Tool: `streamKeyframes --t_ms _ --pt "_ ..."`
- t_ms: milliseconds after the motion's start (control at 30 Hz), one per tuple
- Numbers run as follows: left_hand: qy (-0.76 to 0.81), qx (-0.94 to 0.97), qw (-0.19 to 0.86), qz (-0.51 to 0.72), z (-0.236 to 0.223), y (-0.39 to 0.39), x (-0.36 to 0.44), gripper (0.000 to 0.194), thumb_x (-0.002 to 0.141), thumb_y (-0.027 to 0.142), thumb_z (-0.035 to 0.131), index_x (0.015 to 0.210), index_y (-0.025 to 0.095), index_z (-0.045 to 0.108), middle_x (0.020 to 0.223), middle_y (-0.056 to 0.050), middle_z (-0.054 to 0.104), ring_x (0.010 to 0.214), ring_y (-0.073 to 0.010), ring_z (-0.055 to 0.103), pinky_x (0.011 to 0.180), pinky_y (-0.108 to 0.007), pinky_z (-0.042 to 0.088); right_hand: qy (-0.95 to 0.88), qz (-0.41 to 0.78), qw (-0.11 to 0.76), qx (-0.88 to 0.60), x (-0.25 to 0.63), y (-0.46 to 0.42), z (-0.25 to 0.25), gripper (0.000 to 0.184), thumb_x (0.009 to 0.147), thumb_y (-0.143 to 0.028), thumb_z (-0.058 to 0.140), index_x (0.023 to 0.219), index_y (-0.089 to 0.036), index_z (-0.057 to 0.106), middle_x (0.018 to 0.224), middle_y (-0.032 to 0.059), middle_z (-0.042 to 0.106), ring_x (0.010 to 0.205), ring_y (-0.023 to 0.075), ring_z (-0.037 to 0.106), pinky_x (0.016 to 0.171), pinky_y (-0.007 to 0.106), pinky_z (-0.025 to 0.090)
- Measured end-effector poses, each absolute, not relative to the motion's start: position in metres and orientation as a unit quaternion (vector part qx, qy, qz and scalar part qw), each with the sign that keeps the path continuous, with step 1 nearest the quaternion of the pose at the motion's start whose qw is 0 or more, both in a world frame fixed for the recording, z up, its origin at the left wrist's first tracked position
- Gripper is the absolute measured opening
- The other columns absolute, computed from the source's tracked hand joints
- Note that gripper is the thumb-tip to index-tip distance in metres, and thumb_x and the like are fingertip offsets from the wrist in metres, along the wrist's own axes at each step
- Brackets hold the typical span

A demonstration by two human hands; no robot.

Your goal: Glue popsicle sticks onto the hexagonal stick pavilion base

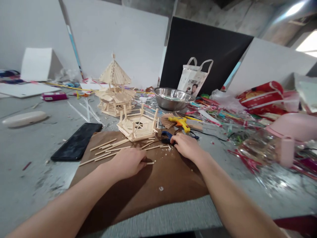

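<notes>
My left hand [128, 162] rests on a brown paper sheet [158, 185], fingers curled over a short wooden stick [150, 163] at its fingertips. My right hand [186, 145] lies closed at the sheet's far edge on a dark blue-handled tool [166, 136]. Several loose wooden sticks [109, 150] lie on the sheet to the left. Just beyond the hands stands a small square stick frame [137, 125]. A finished stick pavilion [114, 89] stands further back.
A black phone [76, 142] lies left of the sheet. A yellow glue gun [182, 123] and a steel bowl [173, 98] sit behind my right hand. Plastic wrappers, a red packet [262, 94] and a pink object [292, 127] crowd the right. White boards lean at the back.
</notes>
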State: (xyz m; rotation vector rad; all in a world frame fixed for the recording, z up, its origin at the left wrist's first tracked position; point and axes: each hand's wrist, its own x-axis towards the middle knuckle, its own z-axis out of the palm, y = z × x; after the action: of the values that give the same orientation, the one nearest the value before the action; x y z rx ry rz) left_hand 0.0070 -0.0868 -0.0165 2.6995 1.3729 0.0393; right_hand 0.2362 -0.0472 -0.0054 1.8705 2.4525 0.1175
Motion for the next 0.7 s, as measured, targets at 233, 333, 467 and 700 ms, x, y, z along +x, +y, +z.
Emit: streamKeyframes --t_ms 233,333,467,700 --pt "0.48 0.875 0.059 -0.021 -0.016 -0.082 0.005 0.024 0.077 0.03 0.035 0.077 0.02 0.056 0.075 -0.007 0.063 0.07 -0.0225 0.058 0.059 -0.033 0.042 0.763 0.08 -0.036 0.641 0.237 -0.041 -0.016 0.022 0.078 -0.019 0.039 0.088 -0.024 0.058 0.091 0.0028 0.058 0.08 0.0166 0.054 0.059 0.025 0.035" --pt "0.49 0.87 0.056 0.009 -0.014 -0.082 0.006 0.022 0.077 0.028 0.036 0.082 0.02 0.056 0.084 -0.007 0.061 0.075 -0.0207 0.058 0.063 -0.032 0.042 0.801 0.07 -0.096 0.586 0.223 -0.045 -0.018 0.024 0.082 -0.024 0.035 0.092 -0.023 0.057 0.095 0.0021 0.057 0.086 0.0145 0.052 0.065 0.023 0.037" --pt "0.487 0.869 0.054 0.072 -0.017 -0.081 0.009 0.026 0.078 0.025 0.037 0.098 0.021 0.052 0.101 -0.008 0.054 0.086 -0.0188 0.055 0.075 -0.031 0.04 0.864 0.052 -0.116 0.488 0.204 -0.049 -0.026 0.025 0.083 -0.023 0.036 0.097 -0.022 0.057 0.1 0.0024 0.057 0.09 0.0144 0.048 0.072 0.023 0.036" --pt "0.467 0.877 0.095 0.066 -0.023 -0.078 0.009 0.023 0.079 0.026 0.037 0.088 0.02 0.058 0.091 -0.006 0.057 0.085 -0.0172 0.055 0.077 -0.029 0.04 0.895 0.035 -0.135 0.424 0.191 -0.046 -0.04 0.025 0.084 -0.024 0.037 0.088 -0.017 0.06 0.086 0.0042 0.062 0.081 0.0143 0.049 0.075 0.025 0.035"
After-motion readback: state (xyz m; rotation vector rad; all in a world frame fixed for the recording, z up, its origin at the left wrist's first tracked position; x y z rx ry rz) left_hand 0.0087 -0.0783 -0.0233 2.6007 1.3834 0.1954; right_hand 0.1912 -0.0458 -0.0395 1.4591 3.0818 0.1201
